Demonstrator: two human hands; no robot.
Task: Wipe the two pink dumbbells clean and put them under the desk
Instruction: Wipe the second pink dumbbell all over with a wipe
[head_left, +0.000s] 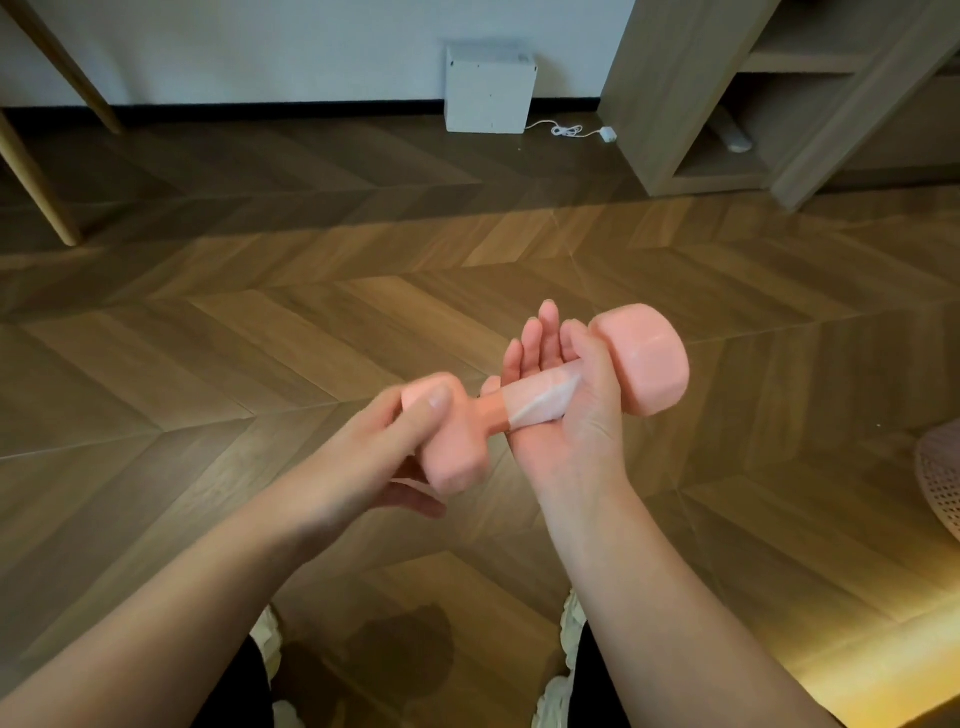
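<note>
**Pink dumbbell held in both hands above the wooden floor**

A person holds one pink dumbbell (649, 358) in the air over a herringbone wooden floor (260, 332), roughly level, with one end nearer the camera. The left hand (374, 441) is curled firmly around the nearer head, thumb on top; that hand is blurred. The right hand (582, 421) lies palm-up beneath the handle, its fingers (530, 343) loosely extended and its thumb folded over the bar. A thin, pale wipe (540, 400) lies around the handle, against the right palm. At the floor's far edge, a white box (488, 88) stands against the wall with a white cable (569, 130) just beside it. A wooden shelf unit (675, 104) occupies the far right corner.
</note>
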